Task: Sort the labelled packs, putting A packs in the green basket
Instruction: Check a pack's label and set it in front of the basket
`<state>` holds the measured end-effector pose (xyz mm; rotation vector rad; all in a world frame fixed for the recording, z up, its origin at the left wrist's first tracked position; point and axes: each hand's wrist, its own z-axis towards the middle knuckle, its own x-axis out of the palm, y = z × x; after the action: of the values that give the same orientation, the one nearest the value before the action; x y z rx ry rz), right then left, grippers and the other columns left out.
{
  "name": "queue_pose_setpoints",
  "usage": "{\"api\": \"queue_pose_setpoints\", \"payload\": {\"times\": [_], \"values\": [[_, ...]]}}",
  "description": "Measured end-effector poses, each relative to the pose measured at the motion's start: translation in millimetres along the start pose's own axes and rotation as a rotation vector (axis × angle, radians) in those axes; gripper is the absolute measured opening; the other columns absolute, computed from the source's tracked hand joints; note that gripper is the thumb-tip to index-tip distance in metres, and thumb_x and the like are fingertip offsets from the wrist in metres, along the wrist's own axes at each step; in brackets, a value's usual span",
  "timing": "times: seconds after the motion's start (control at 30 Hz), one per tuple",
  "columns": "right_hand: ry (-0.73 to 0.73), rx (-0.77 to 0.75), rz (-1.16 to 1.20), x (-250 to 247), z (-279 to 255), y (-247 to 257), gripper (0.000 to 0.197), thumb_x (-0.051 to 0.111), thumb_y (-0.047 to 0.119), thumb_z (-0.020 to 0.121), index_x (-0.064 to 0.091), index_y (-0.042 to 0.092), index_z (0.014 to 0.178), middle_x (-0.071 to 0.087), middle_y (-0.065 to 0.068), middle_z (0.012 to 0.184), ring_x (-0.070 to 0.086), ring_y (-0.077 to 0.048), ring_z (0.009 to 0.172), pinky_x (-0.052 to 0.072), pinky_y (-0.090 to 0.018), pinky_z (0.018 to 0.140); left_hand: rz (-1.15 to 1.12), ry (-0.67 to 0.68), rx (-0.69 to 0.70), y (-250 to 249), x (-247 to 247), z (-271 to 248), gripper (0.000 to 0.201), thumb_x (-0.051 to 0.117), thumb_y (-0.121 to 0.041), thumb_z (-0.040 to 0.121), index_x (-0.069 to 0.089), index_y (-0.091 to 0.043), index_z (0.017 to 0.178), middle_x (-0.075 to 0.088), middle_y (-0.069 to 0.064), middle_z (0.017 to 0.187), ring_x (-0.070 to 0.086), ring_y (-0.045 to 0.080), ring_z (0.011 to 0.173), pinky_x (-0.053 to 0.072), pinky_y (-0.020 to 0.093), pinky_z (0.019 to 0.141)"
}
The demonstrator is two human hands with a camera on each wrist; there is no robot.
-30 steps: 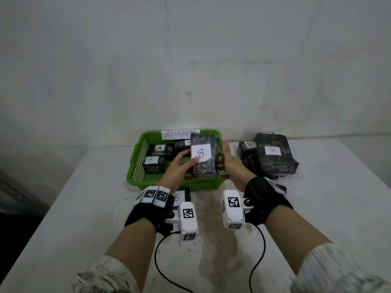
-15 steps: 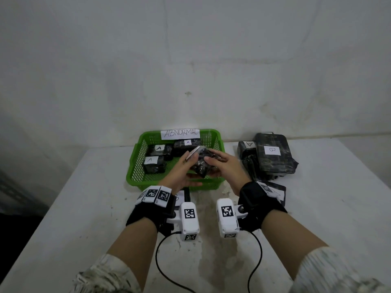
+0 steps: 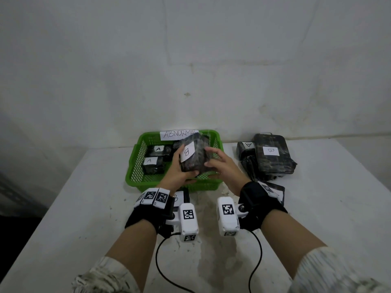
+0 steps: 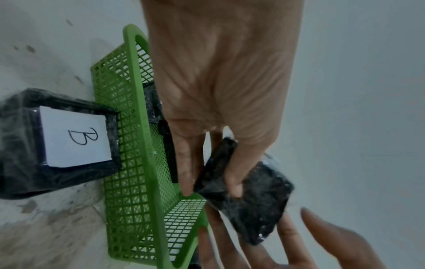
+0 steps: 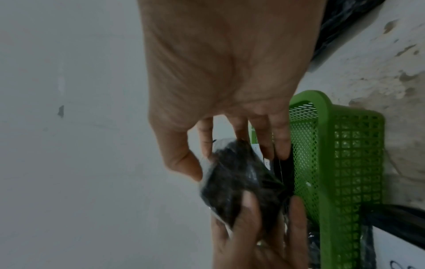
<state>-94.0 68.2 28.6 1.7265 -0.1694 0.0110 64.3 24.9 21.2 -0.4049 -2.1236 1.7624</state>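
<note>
L hand [image 3: 176, 173] + R hand [image 3: 223, 168] holding B pack [image 3: 196, 156] above basket [image 3: 135, 168], near its front right.

L fingers curled round pack's left side and underside, thumb by white label; R thumb and fingers pinching right edge. Pack dark, soft, wrapped in crinkly clear film, tilted, label "B" sideways. Basket green plastic mesh, solid rim, "ABNORMAL" tag on far wall, A packs [image 3: 152, 163] inside at left. More packs stacked right on table [image 3: 80, 208]; another B pack touching basket's front wall. Bare tabletop left and front.
</note>
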Motion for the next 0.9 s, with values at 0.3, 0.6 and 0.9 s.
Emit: {"api": "queue_pose_setpoints", "payload": {"times": [0.3,0.6,0.9], "values": [[-0.164,-0.040,-0.002,2.3,1.1,-11.5,0.047,0.075,0.008,0.079,0.037,0.022,0.103,0.052,-0.011,0.120,0.057,-0.027,0.104,0.052,-0.037,0.084,0.106,0.018,-0.105,-10.6,3.6,-6.9,0.052,0.057,-0.042,0.088,0.031,-0.036,0.132,0.053,0.007,0.131,0.057,0.024,0.111,0.044,0.054,0.098],[-0.109,0.033,0.023,6.0,-3.7,-3.4,0.036,0.061,0.039,0.089,0.041,0.021,0.114,0.054,-0.008,0.120,0.057,-0.015,0.097,0.046,-0.040,0.088,-0.052,-0.040,-0.166,-7.3,10.4,-7.8,0.041,0.052,-0.034,0.091,0.033,-0.020,0.125,0.044,0.006,0.133,0.051,0.017,0.105,0.051,0.050,0.080],[-0.125,-0.004,-0.053,8.9,-1.0,-3.5,0.027,0.065,0.030,0.088,0.045,0.020,0.102,0.059,-0.008,0.106,0.059,-0.015,0.084,0.046,-0.031,0.068,-0.045,-0.046,-0.199,-13.5,11.1,-5.1,0.044,0.055,-0.039,0.090,0.032,-0.026,0.125,0.054,0.002,0.115,0.056,0.017,0.100,0.049,0.052,0.086]]}}
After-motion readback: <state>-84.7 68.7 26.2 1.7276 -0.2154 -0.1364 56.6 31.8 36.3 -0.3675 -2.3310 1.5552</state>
